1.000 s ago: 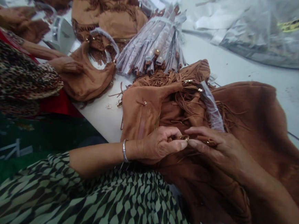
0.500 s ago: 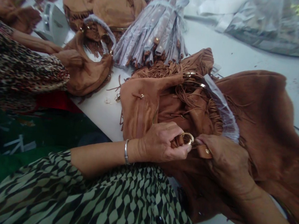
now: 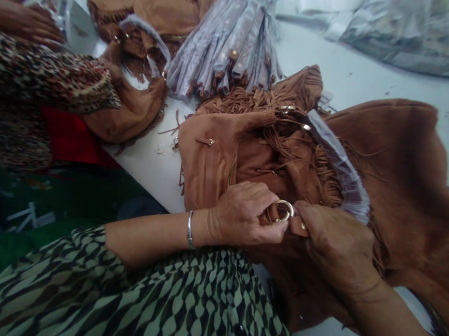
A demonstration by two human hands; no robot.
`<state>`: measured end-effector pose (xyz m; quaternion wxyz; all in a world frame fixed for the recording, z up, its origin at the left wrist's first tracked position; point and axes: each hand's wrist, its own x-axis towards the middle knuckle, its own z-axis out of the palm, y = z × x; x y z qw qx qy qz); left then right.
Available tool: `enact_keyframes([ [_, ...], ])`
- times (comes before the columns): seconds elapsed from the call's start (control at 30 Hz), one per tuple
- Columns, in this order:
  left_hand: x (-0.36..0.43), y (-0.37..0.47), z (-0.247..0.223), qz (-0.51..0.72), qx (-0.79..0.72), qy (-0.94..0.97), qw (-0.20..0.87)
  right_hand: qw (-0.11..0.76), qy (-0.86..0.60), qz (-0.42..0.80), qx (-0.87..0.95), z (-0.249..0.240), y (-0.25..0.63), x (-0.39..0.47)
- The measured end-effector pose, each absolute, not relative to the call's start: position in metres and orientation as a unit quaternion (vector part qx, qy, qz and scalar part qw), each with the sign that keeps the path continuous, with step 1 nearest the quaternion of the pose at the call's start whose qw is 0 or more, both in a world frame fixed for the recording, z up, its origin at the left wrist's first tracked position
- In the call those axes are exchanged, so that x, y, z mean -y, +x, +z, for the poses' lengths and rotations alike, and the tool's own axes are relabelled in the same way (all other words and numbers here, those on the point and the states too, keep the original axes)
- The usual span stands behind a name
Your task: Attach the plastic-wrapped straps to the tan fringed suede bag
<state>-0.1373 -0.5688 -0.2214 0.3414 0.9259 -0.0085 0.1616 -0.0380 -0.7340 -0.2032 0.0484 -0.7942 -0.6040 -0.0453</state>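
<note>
A brown fringed bag (image 3: 217,162) lies in front of me, with a small zip pull on its near panel. My left hand (image 3: 248,214) is closed on a gold ring (image 3: 285,210) at the bag's side. Just right of the ring, my right hand (image 3: 335,244) pinches the end of a brown strap (image 3: 298,226) with a gold stud. A handle wrapped in clear plastic (image 3: 339,161) arches behind my right hand. Whether the strap passes through the ring cannot be made out.
A tied bundle of plastic-wrapped straps (image 3: 234,39) stands behind the bag. More brown suede (image 3: 397,145) lies at the right. At the left a person's hand (image 3: 24,22) is near another brown bag (image 3: 135,112). A large plastic bag (image 3: 421,38) sits at the back right.
The strap end in my right hand is now right beside the ring, where a small gap was before. The other person's hand has moved from their bag to the upper left.
</note>
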Motion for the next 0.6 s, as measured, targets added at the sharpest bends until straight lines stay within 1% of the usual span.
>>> enact_keyframes([
  [0.13,0.569,-0.137,-0.224,0.158,-0.004,0.934,0.32,-0.017,-0.816,-0.023,0.577,-0.195,-0.044,0.73],
  [0.2,0.57,-0.138,-0.226,0.149,-0.01,0.939,0.311,-0.044,-0.821,-0.033,0.569,-0.192,-0.046,0.73],
  [0.43,0.571,-0.137,-0.228,0.136,-0.001,0.95,0.282,-0.102,-0.814,-0.057,0.568,-0.186,-0.05,0.729],
  [0.5,0.571,-0.136,-0.227,0.129,0.002,0.952,0.278,-0.104,-0.817,-0.047,0.566,-0.185,-0.05,0.729],
  [0.6,0.572,-0.135,-0.225,0.122,-0.003,0.951,0.285,-0.067,-0.824,-0.03,0.562,-0.186,-0.047,0.73],
])
